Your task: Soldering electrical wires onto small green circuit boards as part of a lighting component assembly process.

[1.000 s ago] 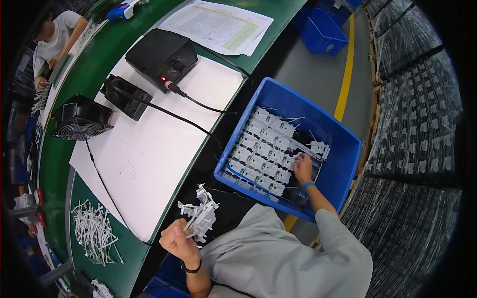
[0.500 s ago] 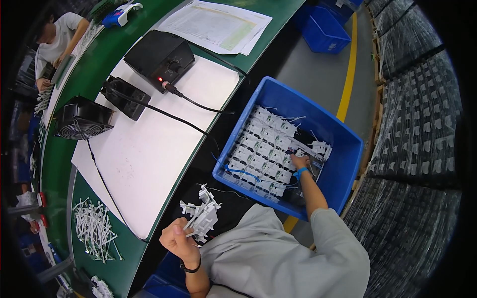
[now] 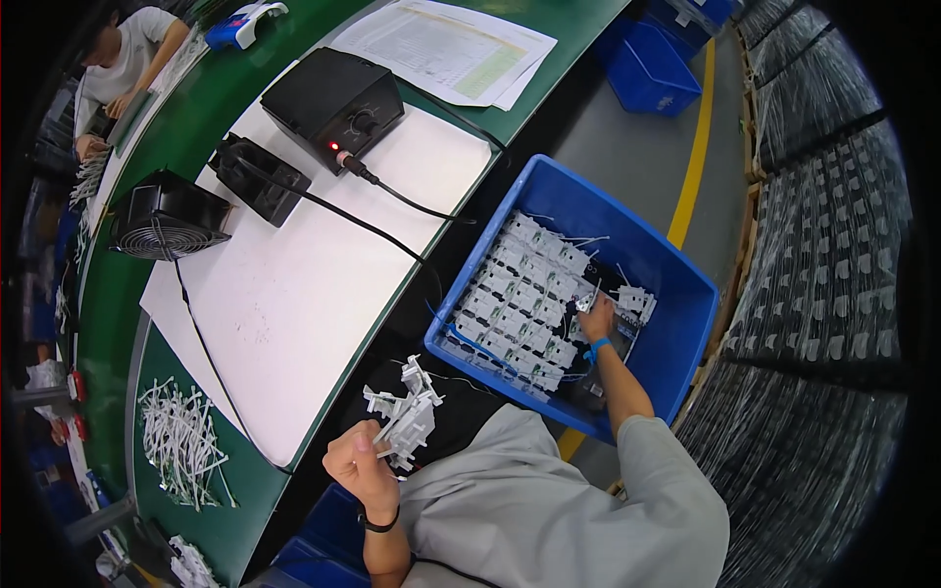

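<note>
My left hand (image 3: 361,466) is closed on the edge of a white moulded plastic part (image 3: 410,423), which stands up tilted above my lap, beside the bench edge. My right hand (image 3: 597,321) reaches down into a blue bin (image 3: 669,286), its fingers closed on a small white plastic piece (image 3: 587,300); its far side is hidden. Rows of similar white plastic parts (image 3: 518,302) with thin white leads fill the bin's left side. Another white part (image 3: 635,300) lies right of that hand. A blue strap (image 3: 596,346) circles my right wrist.
On the green bench (image 3: 186,343) are a white sheet (image 3: 265,333), a black control box (image 3: 333,108) with a red light, a black holder (image 3: 257,181), a fan (image 3: 169,218), papers (image 3: 451,49) and bundled white leads (image 3: 183,443). A co-worker (image 3: 132,59) sits across. Wrapped stacks (image 3: 833,245) stand right.
My right hand has shifted slightly upward in the bin, with a white piece now showing at its fingertips. My left hand keeps its part. The whole view has shifted a little.
</note>
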The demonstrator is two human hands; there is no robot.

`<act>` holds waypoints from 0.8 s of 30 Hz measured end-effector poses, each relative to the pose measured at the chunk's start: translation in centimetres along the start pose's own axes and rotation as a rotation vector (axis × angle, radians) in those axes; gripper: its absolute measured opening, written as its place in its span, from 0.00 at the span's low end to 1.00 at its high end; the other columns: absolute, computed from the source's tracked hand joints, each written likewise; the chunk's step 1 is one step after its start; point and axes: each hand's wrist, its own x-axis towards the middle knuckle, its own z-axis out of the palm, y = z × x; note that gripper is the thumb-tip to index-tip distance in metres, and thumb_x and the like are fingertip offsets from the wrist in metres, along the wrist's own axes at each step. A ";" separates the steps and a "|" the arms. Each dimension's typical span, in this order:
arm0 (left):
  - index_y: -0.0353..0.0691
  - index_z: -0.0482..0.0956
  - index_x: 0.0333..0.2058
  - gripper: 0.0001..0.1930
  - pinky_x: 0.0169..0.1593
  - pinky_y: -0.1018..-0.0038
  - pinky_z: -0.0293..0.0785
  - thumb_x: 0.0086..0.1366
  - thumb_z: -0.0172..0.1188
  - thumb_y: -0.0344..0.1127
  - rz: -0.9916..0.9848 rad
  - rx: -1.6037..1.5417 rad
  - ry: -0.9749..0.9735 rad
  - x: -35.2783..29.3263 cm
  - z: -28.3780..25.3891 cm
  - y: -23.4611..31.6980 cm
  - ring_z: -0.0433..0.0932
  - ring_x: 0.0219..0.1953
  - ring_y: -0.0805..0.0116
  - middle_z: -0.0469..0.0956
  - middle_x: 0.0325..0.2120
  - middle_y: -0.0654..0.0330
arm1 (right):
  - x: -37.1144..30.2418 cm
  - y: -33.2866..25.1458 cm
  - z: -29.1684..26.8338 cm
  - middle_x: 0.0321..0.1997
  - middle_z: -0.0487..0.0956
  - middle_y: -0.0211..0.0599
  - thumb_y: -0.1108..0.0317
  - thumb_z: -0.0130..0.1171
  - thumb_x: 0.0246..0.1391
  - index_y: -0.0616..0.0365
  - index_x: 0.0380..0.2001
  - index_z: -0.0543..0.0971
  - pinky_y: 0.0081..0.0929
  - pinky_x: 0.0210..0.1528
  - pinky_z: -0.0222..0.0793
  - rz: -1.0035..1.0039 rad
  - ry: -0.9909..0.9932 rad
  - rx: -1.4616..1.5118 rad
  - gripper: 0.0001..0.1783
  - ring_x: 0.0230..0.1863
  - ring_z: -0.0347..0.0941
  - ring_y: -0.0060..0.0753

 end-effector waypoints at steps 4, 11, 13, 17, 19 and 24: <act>0.26 0.65 0.14 0.26 0.22 0.75 0.48 0.69 0.53 0.39 -0.025 0.029 0.020 -0.2 -0.2 -0.1 0.57 0.16 0.76 0.62 0.11 0.61 | -0.5 -1.8 0.0 0.59 0.69 0.59 0.76 0.61 0.40 0.55 0.59 0.70 0.48 0.68 0.56 -0.135 0.032 -0.029 0.37 0.66 0.59 0.62; 0.27 0.64 0.14 0.26 0.22 0.75 0.49 0.69 0.53 0.38 -0.061 0.004 0.022 -0.4 -0.5 -0.2 0.58 0.16 0.75 0.62 0.12 0.60 | -0.7 -2.6 0.1 0.60 0.70 0.59 0.83 0.55 0.40 0.59 0.58 0.70 0.48 0.70 0.55 -0.200 0.008 0.068 0.36 0.66 0.59 0.63; 0.27 0.64 0.14 0.26 0.22 0.75 0.48 0.69 0.53 0.38 -0.037 0.000 0.019 -0.3 -0.5 -0.2 0.57 0.16 0.75 0.61 0.11 0.61 | -0.5 -2.6 0.2 0.61 0.69 0.61 0.84 0.54 0.39 0.60 0.59 0.69 0.47 0.70 0.55 -0.322 -0.032 0.135 0.36 0.66 0.59 0.64; 0.27 0.64 0.13 0.26 0.22 0.75 0.48 0.69 0.53 0.37 -0.052 0.002 0.030 -0.2 -0.3 -0.1 0.57 0.16 0.75 0.61 0.11 0.61 | 0.4 -2.6 0.6 0.61 0.68 0.62 0.84 0.53 0.39 0.63 0.59 0.68 0.48 0.70 0.55 -0.288 -0.052 0.177 0.36 0.66 0.59 0.65; 0.28 0.64 0.13 0.26 0.22 0.75 0.47 0.69 0.53 0.37 -0.039 -0.012 0.011 -0.1 -0.1 -0.3 0.56 0.16 0.75 0.61 0.11 0.61 | 0.8 -2.1 1.0 0.61 0.68 0.63 0.84 0.54 0.40 0.64 0.60 0.67 0.46 0.69 0.56 -0.265 -0.027 0.157 0.37 0.66 0.59 0.64; 0.28 0.63 0.13 0.26 0.22 0.74 0.45 0.69 0.53 0.37 -0.050 0.001 0.044 -0.1 0.1 -0.2 0.55 0.16 0.75 0.60 0.11 0.62 | -0.9 -3.0 1.3 0.64 0.65 0.64 0.82 0.56 0.42 0.63 0.62 0.65 0.49 0.69 0.54 -0.375 0.040 0.087 0.38 0.67 0.57 0.66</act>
